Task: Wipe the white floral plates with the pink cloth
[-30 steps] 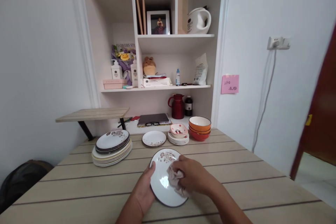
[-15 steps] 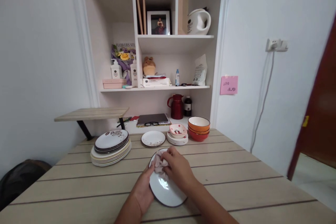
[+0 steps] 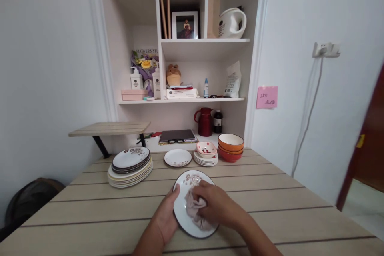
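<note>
A white plate (image 3: 181, 202) with a dark rim and a brown flower pattern is held tilted above the near part of the table. My left hand (image 3: 165, 217) grips its left edge, thumb on the upper face and the other fingers hidden underneath. In my right hand (image 3: 216, 204) is a crumpled pale cloth (image 3: 194, 207), pressed against the middle of the plate. Beyond the plate lies a smaller patterned plate (image 3: 177, 157), flat on the table.
On the slatted table (image 3: 99, 216), a stack of plates (image 3: 130, 166) stands at the left. Small dishes (image 3: 206, 156) and nested orange and red bowls (image 3: 230, 148) stand at the back right. A raised wooden shelf (image 3: 109, 129) overhangs the back left; a red jug (image 3: 205, 122) stands behind.
My right hand has moved the cloth from the plate's far left edge down to its middle and right, uncovering the flower pattern. The whole view has shifted slightly.
</note>
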The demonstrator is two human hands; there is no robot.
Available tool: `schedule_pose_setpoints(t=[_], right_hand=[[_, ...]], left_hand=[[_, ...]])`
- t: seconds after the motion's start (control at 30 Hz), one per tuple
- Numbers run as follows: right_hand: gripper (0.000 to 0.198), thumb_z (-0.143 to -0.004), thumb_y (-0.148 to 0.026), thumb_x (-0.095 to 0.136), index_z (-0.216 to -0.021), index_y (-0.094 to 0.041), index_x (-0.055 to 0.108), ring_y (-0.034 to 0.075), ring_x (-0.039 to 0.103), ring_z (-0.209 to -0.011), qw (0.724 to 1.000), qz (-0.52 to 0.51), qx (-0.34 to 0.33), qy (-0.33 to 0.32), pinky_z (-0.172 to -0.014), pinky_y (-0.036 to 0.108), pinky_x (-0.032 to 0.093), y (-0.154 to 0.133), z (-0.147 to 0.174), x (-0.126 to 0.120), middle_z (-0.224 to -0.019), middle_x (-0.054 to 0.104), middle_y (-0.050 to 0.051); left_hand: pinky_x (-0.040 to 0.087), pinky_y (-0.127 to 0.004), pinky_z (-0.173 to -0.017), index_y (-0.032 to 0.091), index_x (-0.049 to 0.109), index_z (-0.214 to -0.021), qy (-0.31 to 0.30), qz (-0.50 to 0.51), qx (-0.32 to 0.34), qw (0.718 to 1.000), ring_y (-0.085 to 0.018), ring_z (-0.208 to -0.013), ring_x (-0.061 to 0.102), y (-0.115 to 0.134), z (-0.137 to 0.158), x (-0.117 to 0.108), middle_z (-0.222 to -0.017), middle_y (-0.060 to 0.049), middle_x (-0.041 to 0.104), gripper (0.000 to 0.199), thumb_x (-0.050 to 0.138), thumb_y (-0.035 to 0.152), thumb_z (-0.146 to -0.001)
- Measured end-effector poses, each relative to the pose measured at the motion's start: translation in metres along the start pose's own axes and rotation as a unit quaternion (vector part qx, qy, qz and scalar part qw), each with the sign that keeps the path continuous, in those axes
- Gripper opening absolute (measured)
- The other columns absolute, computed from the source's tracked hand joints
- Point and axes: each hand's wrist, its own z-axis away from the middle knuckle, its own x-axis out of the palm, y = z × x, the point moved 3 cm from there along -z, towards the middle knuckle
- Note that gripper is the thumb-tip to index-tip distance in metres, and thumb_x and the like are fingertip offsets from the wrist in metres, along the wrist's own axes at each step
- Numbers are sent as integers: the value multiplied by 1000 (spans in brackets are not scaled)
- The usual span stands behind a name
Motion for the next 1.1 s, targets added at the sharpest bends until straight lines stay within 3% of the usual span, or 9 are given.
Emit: schedule_pose_setpoints(t=[0.23, 0.43, 0.6, 0.67, 0.8, 0.9, 1.1], right_hand=[[28, -71, -17, 60, -97, -27, 60, 17, 53, -92, 997, 8, -6, 80, -73, 25, 34, -19, -18, 17, -106, 54, 1], [27, -76, -19, 55, -101, -28, 59, 16, 54, -86, 987, 27, 69, 144, -66, 25, 31, 1, -24, 3, -105, 53, 1], [28, -75, -19, 55, -102, -27, 57, 16, 55, -80, 986, 57, 121, 97, -60, 26, 27, 16, -12, -11, -103, 55, 2], [27, -71, -19, 57, -97, -26, 59, 16, 56, -78, 991, 58, 107, 47, -60, 26, 27, 17, -3, -14, -98, 58, 1], [25, -64, -17, 60, -87, -25, 59, 17, 55, -82, 1000, 18, 8, -10, -63, 25, 29, 8, 5, -8, -93, 61, 0], [25, -64, -20, 62, -88, -25, 59, 17, 54, -83, 1000, -1, -26, 5, -65, 25, 30, -3, -1, 4, -94, 60, 0], [27, -69, -21, 59, -95, -28, 59, 16, 55, -86, 996, 18, -2, 84, -66, 25, 30, -14, -20, 16, -102, 56, 0]], left_hand=[[48, -39, -89, 12, 58, -119, 26, -4, 23, 999, -26, -90, 68, 0, -7, -4, -99, -13, 72, 43, 64, 31, -81], [47, -39, -92, 14, 54, -125, 12, -1, 18, 1000, -26, -91, 68, 1, -4, -2, -100, -13, 72, 49, 65, 32, -80], [44, -42, -95, 14, 49, -131, 14, -7, 0, 1000, -28, -98, 66, 1, 0, -1, -107, -15, 70, 59, 65, 37, -79], [44, -43, -96, 15, 49, -131, 19, -15, -3, 1000, -29, -99, 66, 1, 0, -2, -109, -15, 70, 59, 65, 37, -79], [44, -43, -95, 16, 50, -130, 5, -18, -8, 1000, -29, -99, 66, 1, 0, -2, -108, -15, 70, 56, 64, 36, -80], [45, -42, -93, 13, 52, -127, 0, -12, -5, 1000, -28, -97, 66, 1, -2, -1, -106, -15, 70, 53, 63, 37, -81], [48, -39, -89, 14, 56, -123, 15, -8, 8, 1000, -26, -92, 68, 0, -8, -5, -101, -12, 72, 47, 63, 34, -82]])
